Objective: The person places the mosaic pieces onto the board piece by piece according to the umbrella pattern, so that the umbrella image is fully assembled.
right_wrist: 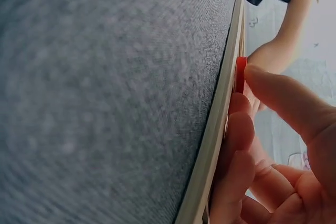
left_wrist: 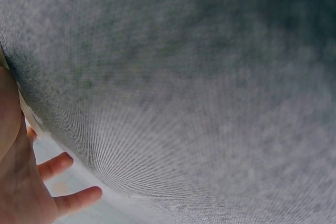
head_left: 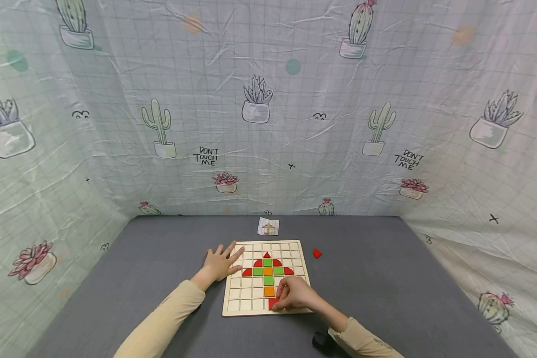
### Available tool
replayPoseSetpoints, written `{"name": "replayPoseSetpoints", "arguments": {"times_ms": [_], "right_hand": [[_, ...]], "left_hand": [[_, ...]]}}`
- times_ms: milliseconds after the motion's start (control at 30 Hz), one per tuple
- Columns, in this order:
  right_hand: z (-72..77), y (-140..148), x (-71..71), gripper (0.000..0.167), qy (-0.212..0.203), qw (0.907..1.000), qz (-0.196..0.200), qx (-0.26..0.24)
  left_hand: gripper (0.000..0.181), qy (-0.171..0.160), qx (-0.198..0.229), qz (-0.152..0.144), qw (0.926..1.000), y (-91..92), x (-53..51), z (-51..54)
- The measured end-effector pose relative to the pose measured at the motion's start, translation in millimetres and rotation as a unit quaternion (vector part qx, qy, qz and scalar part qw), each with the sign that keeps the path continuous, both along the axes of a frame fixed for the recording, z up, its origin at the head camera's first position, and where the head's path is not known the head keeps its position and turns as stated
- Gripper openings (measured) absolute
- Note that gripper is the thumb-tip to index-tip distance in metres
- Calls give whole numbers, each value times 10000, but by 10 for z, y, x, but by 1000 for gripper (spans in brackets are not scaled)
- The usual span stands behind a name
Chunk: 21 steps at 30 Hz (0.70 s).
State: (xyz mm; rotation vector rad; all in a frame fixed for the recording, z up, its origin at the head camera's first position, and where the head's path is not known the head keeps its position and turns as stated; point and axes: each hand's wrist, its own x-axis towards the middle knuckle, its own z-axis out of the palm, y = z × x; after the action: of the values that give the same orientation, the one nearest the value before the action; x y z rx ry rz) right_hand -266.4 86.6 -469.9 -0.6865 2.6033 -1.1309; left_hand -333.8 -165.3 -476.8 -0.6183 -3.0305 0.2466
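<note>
A wooden grid board [head_left: 239, 305] lies on the table, with red, green and orange pieces set in an arrow-like pattern. My right hand [head_left: 294, 293] pinches a red square tile [head_left: 272, 304] at the bottom row, just below an orange square [head_left: 269, 292]. In the right wrist view, the thumb presses on the red tile's face while the other fingers curl near the board's edge. Fingers spread, my left hand [head_left: 218, 263] rests over the board's upper left edge. Only part of the left hand [left_wrist: 23, 187] shows in the left wrist view.
Behind the board lies a small card [head_left: 268, 226] printed with a coloured pattern. A loose red piece [head_left: 317, 253] is on the grey table [head_left: 362, 278], right of the board. A curtain with cactus drawings [head_left: 268, 164] surrounds the table's back and sides.
</note>
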Motion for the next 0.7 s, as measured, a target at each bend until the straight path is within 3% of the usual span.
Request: {"name": "replayPoseSetpoints", "arguments": {"times_ms": [700], "right_hand": [[23,-64,-26,20,23,9995,307,-3]], "left_hand": [[56,34,33,-47,10000,-12,-5,-6]]}}
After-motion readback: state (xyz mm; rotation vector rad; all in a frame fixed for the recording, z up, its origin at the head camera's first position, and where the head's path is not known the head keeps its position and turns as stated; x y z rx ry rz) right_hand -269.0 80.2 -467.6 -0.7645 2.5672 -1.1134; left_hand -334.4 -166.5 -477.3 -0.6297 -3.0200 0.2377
